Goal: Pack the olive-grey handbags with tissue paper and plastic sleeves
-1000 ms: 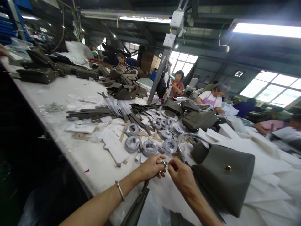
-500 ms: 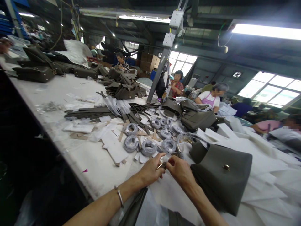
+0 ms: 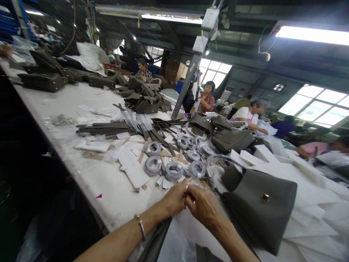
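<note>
My left hand (image 3: 174,199) and my right hand (image 3: 204,205) meet over the near part of the table, fingers closed and pressed together. Whatever they pinch is hidden by the fingers; only a small pale bit shows at the left fingertips. Under my forearms lie a dark grey-green leather piece (image 3: 156,240) and a translucent wrapping sheet (image 3: 177,244). Close to my right hand stands a grey-green handbag (image 3: 263,205) with a gold-coloured clasp (image 3: 265,197). Just beyond my fingers are several coiled straps wrapped in plastic (image 3: 173,170).
Dark straps (image 3: 109,130) and white card pieces (image 3: 133,169) cover the table's middle. Bags (image 3: 144,102) are piled farther back. White foam sheets (image 3: 313,203) heap up at the right. A grey post (image 3: 188,82) rises from the table. Several people work beyond, one in a pink apron (image 3: 249,118).
My right hand has turned and moved onto the left fingertips. The small metal-edged piece seen in my left hand is now covered. The view has shifted slightly.
</note>
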The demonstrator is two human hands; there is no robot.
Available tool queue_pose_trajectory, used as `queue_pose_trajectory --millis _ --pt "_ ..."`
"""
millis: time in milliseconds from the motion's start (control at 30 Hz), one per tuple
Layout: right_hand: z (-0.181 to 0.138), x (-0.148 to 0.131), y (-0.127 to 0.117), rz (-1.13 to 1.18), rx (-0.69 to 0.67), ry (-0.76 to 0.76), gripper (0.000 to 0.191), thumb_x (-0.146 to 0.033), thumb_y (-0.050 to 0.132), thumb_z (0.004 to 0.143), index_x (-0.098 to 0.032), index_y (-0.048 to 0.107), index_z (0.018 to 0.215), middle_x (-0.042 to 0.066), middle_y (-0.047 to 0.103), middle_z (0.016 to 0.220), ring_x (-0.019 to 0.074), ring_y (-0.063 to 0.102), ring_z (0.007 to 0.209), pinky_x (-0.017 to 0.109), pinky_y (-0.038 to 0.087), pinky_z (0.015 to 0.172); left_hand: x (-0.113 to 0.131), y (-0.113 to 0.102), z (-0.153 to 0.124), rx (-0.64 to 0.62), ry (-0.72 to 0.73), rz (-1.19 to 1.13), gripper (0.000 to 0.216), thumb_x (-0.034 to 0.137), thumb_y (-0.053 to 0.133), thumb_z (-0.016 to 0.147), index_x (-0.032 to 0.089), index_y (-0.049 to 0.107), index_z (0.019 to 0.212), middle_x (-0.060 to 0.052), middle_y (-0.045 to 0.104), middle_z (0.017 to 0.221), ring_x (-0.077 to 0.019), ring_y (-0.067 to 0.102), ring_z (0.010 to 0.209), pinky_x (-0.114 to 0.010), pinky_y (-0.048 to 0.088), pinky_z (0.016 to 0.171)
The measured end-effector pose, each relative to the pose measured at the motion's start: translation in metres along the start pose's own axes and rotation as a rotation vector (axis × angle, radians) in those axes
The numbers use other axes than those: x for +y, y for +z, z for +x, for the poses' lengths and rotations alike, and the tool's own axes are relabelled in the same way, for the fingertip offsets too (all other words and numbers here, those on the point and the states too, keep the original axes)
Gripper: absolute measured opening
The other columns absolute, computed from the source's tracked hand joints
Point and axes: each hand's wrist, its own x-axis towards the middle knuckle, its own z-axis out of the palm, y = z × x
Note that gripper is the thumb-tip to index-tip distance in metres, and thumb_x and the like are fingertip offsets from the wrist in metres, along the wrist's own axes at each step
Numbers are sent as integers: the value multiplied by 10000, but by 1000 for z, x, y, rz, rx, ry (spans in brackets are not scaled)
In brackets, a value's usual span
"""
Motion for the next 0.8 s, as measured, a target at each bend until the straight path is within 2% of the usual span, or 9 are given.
queue_pose_trajectory --millis 67,133,233,300,400,533,700,800 --pt "-1 4 0 5 66 71 144 -167 506 820 -204 639 778 21 679 728 166 603 654 265 316 608 -1 0 0 6 -26 -25 640 146 575 763 170 443 1389 -43 714 895 -178 661 665 -292 522 656" --pt "-2 13 -2 31 95 171 166 -224 503 867 -206 631 764 22 673 716 168 600 639 267 326 603 -1 0 0 10 -53 -51 485 185 555 803 161 512 1285 -11 691 772 -151 629 555 -258 494 561" --pt "-3 24 -4 62 66 265 157 -254 544 877 -210 645 765 17 678 706 175 613 635 269 348 608 0 2 0 16 -86 -90 298 176 552 787 167 569 1084 17 655 700 -138 624 527 -221 467 500" --pt "-4 27 -4 58 23 288 108 -237 579 869 -213 673 822 20 700 733 189 643 677 271 365 631 0 3 0 20 -104 -110 263 170 554 774 175 557 1037 23 647 698 -136 624 520 -210 460 472" --pt "-5 23 1 12 -27 297 82 -203 610 866 -208 688 893 33 727 782 206 674 739 270 374 651 2 3 -1 19 -109 -113 270 166 555 772 182 546 1042 30 641 690 -138 624 523 -209 456 470" --pt "-2 17 6 -87 -22 309 64 -204 616 884 -200 675 910 40 740 811 214 689 757 267 348 622 4 1 -2 21 -78 -71 267 172 569 785 186 554 1051 22 655 712 -149 632 566 -233 460 536" --pt "3 14 6 -206 -20 303 129 -200 575 909 -217 674 829 29 730 766 201 681 709 275 291 576 7 0 -4 48 -43 -12 446 103 590 744 197 546 1178 31 656 715 -175 641 666 -263 437 642" --pt "1 13 9 -247 5 200 126 -174 568 896 -215 660 820 27 717 813 195 673 737 279 291 580 7 0 -5 50 -39 -15 424 94 588 752 205 555 1160 33 649 708 -173 633 667 -259 418 633"
